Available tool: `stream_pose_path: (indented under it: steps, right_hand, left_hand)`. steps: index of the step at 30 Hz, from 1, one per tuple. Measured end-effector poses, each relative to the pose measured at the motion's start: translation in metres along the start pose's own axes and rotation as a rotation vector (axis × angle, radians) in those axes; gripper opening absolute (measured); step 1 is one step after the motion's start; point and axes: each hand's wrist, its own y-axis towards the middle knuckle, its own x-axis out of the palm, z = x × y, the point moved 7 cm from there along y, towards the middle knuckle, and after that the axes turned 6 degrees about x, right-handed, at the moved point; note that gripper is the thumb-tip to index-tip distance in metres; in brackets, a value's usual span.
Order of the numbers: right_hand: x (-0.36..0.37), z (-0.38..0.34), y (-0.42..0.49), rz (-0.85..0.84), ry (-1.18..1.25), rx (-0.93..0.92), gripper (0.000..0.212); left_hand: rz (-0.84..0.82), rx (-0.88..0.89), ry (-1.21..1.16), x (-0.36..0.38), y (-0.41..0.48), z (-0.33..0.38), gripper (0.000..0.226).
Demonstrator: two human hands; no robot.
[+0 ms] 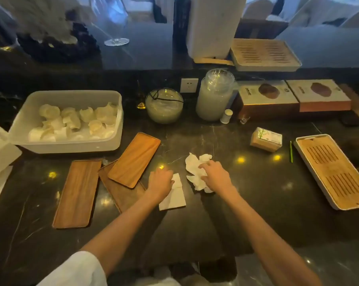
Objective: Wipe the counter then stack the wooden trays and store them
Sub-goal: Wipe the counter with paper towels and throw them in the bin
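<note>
Three flat wooden trays lie on the dark marble counter (246,199). One tray (77,193) lies at the left. Another tray (134,158) rests slanted on top of a third tray (120,190). My left hand (161,183) presses on a folded white paper towel (174,196) just right of the trays. To its right, my right hand (216,176) rests with spread fingers on a crumpled white tissue (195,168), pinning it to the counter.
A white tub (30,118) of small white cups stands at the back left. A glass bowl (164,106), a tall glass jar (213,96) and boxes (294,98) line the back. A tissue pack (266,139), a green pen (291,151) and a slatted tea tray (333,172) sit right.
</note>
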Motion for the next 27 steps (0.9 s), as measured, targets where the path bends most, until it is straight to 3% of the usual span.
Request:
stream_pose_path:
  steps: [8, 15, 22, 25, 27]
  right_hand:
    - [0.029, 0.008, 0.029, -0.223, -0.121, -0.011, 0.057]
    - [0.044, 0.022, 0.026, -0.217, -0.088, 0.007, 0.034]
    - [0.034, 0.041, 0.014, -0.118, 0.389, 0.254, 0.026]
    - [0.041, 0.044, -0.003, -0.086, 0.607, 0.396, 0.034]
    - [0.049, 0.044, -0.015, -0.076, 0.631, 0.453, 0.041]
  left_hand:
    - [-0.214, -0.040, 0.033, 0.039, 0.010, -0.002, 0.050]
    - [-0.161, 0.035, 0.140, 0.058, 0.008, -0.008, 0.034]
    - [-0.145, 0.026, 0.113, 0.061, 0.016, -0.005, 0.028]
    - [-0.194, 0.023, 0.096, 0.067, 0.016, 0.002, 0.052]
    - [-0.205, 0.047, 0.134, 0.072, 0.014, 0.008, 0.052]
